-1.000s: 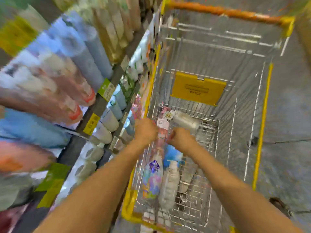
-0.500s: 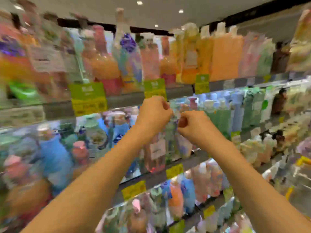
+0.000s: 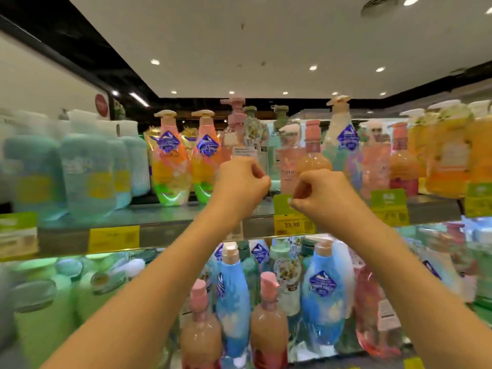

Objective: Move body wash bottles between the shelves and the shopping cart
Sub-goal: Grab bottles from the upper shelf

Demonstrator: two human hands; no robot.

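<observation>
Both hands, left hand (image 3: 241,183) and right hand (image 3: 318,194), were curled into empty fists before the top shelf (image 3: 170,217). The pink bottle (image 3: 288,166) stood just behind; best grabbed around its body, probably.

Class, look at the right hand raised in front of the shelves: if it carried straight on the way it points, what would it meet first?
Probably the green price tag on the shelf edge, just past the right hand. Behind that stands a peach bottle. Depth is unclear from this single view.

2 hands (image 3: 241,182), 2 shelves (image 3: 170,230), approx 30 bottles (image 3: 169,161)
</observation>
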